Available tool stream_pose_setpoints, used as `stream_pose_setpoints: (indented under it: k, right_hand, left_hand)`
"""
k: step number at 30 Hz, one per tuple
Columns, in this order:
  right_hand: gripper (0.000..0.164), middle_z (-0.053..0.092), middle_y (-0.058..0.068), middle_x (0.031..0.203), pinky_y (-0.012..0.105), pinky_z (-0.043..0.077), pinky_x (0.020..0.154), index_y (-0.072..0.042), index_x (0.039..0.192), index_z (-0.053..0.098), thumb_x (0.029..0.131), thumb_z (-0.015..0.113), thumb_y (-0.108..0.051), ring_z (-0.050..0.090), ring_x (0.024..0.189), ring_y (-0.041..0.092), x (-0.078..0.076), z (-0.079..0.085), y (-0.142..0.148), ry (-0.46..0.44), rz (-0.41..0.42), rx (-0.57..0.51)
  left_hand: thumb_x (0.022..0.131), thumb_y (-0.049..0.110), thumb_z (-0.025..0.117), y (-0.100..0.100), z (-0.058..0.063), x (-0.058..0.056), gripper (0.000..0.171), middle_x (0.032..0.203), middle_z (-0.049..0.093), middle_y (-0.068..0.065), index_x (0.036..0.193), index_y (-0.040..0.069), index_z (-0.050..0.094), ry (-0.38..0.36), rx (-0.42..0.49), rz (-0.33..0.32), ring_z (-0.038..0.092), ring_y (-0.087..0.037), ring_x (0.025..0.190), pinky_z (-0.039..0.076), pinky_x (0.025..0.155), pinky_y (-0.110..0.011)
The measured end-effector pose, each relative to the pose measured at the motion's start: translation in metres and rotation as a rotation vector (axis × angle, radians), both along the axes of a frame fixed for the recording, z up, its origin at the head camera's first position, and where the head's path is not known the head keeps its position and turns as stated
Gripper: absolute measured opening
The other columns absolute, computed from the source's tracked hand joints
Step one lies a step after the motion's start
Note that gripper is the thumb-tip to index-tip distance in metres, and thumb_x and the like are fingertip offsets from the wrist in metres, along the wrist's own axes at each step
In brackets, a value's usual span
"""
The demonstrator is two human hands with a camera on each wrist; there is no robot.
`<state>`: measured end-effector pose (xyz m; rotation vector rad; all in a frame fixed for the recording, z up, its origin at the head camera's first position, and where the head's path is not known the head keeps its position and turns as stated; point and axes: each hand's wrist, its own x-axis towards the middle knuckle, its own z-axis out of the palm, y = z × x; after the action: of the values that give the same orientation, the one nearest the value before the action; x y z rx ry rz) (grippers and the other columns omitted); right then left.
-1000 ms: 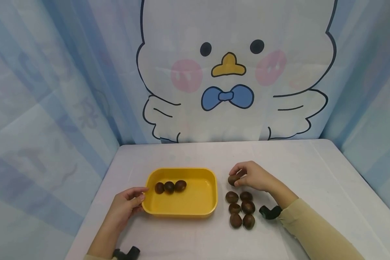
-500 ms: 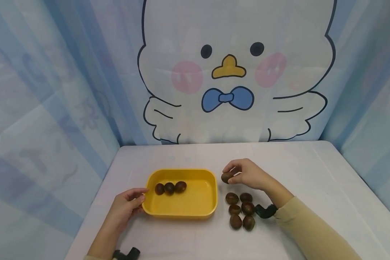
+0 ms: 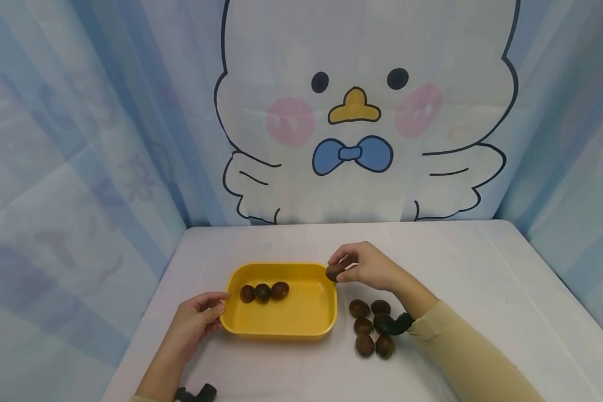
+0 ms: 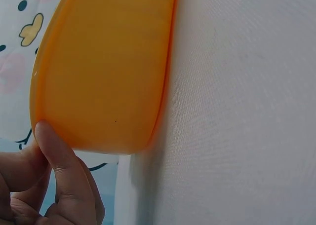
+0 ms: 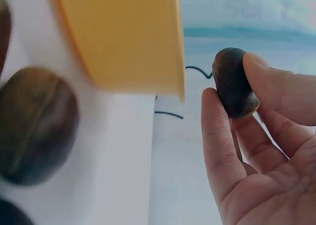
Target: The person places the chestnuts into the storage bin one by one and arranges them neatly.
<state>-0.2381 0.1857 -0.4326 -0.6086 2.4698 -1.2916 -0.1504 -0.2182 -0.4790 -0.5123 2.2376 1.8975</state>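
Observation:
A yellow tray (image 3: pixel 301 312) stands on the table, with a row of three brown chestnuts (image 3: pixel 263 292) inside it toward the left. My left hand (image 3: pixel 195 322) pinches the tray's left rim; in the left wrist view its thumb (image 4: pixel 54 146) lies against the tray wall (image 4: pixel 103 72). Between thumb and fingers, my right hand (image 3: pixel 372 267) holds a chestnut (image 5: pixel 233 82) at the tray's upper right corner. In the head view this held chestnut (image 3: pixel 334 272) overlaps the rim. Several more chestnuts (image 3: pixel 364 345) lie in two columns right of the tray, one partly hidden by the wrist camera.
Pale cloth covers the table (image 3: pixel 281 374). Behind it hangs a curtain (image 3: pixel 352 195) with a cartoon bird, and more blue curtain encloses both sides. Black wrist cameras (image 3: pixel 397 324) stick out from both wrists.
My right hand has carried its chestnut leftward, from above the loose chestnuts to the tray's right rim. The left hand and the tray have stayed in place.

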Motion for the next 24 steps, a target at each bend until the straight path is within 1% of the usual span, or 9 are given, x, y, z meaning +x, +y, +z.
stream_pose_setpoints:
  k: [3,10,17,24]
  right_hand:
    - [0.026,0.079,0.002,0.114,0.042,0.064,0.097,-0.019,0.114,0.079,0.092,0.081,-0.005,0.072,0.108,0.022,0.0,0.002,-0.008,-0.008,0.007,-0.007]
    - [0.027,0.078,0.002,0.115,0.038,0.065,0.095,-0.017,0.113,0.08,0.09,0.082,-0.004,0.071,0.107,0.022,0.0,0.006,-0.028,-0.013,0.033,-0.021]
    - [0.027,0.077,-0.001,0.114,0.038,0.065,0.096,-0.02,0.111,0.079,0.089,0.084,-0.005,0.069,0.106,0.02,-0.002,0.003,-0.047,-0.028,0.029,0.022]
    - [0.026,0.077,-0.004,0.113,0.04,0.064,0.098,-0.022,0.108,0.079,0.089,0.085,-0.005,0.07,0.105,0.018,-0.003,0.001,-0.064,-0.023,0.049,0.057]
  left_hand:
    - [0.103,0.004,0.069,0.0,-0.001,0.001,0.031,0.107,0.065,-0.005,0.135,0.002,0.073,-0.01,0.0,0.001,0.063,-0.019,0.082,0.062,0.069,-0.025]
    - [0.103,0.004,0.069,0.002,0.0,0.001,0.03,0.106,0.065,-0.005,0.133,0.002,0.073,-0.007,-0.007,0.006,0.062,-0.019,0.082,0.062,0.069,-0.024]
    - [0.103,0.004,0.069,0.001,0.0,0.002,0.031,0.105,0.065,-0.005,0.134,0.002,0.073,0.002,-0.01,0.005,0.062,-0.019,0.081,0.062,0.069,-0.024]
    - [0.103,0.003,0.068,0.002,0.0,0.001,0.031,0.104,0.065,-0.005,0.133,0.002,0.073,0.008,-0.011,0.007,0.061,-0.02,0.08,0.062,0.068,-0.024]
